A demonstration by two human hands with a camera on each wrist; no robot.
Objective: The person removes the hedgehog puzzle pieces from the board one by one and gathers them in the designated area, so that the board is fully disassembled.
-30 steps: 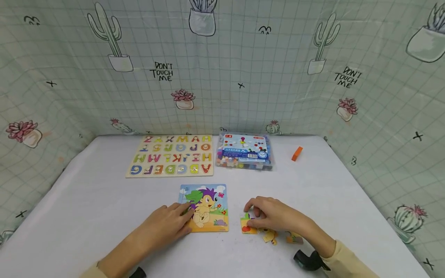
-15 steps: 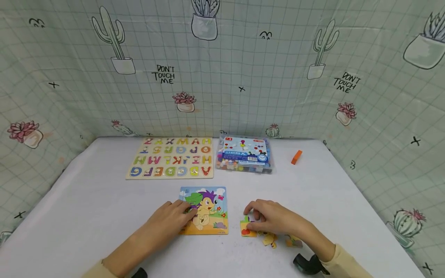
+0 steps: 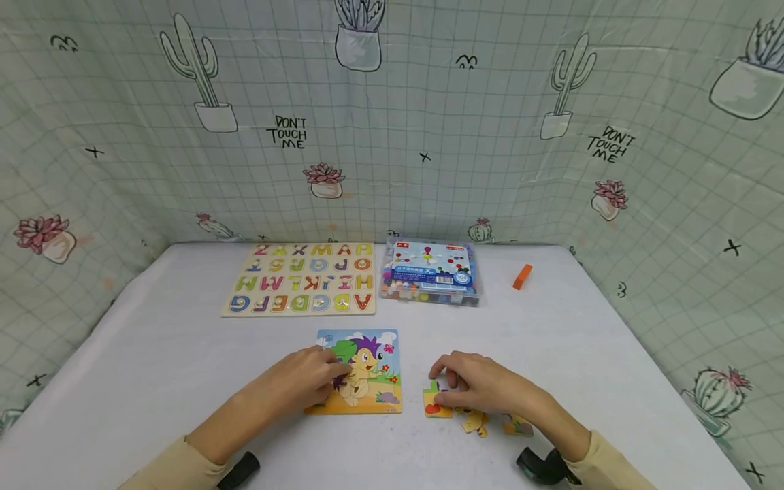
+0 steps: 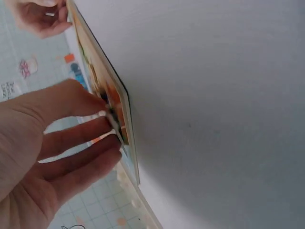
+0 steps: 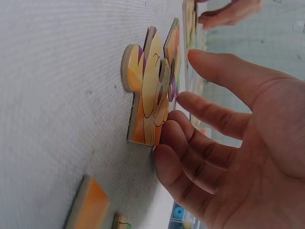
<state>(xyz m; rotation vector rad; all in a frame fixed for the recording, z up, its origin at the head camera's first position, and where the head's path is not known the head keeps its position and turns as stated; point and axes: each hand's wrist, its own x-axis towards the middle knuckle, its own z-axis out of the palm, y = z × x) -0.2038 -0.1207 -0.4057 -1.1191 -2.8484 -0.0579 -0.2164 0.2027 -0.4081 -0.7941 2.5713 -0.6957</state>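
A square jigsaw puzzle (image 3: 381, 404) with a cartoon hedgehog lies in the middle of the table. Over its left side is my left hand (image 3: 300, 381); the left wrist view shows thumb and fingers pinching a thin puzzle piece (image 4: 115, 125), tilted at the puzzle's edge. Most of that piece is hidden by the fingers. To the right, my right hand (image 3: 486, 382) rests by several loose pieces, among them one with a red fruit (image 3: 432, 409) and a yellow one (image 3: 474, 423). Its fingers curve loosely beside the yellow hedgehog piece (image 5: 153, 102), thumb apart, gripping nothing.
An alphabet board (image 3: 298, 280) and a clear plastic box of colourful parts (image 3: 430, 272) stand at the back. An orange block (image 3: 523, 277) lies at the back right. Another loose piece (image 3: 519, 426) sits under my right wrist. Patterned cloth (image 3: 392, 136) hangs behind.
My left hand has shifted slightly left and up over the puzzle, and the lower left corner piece now juts out past the edge. My right hand has stayed in place.
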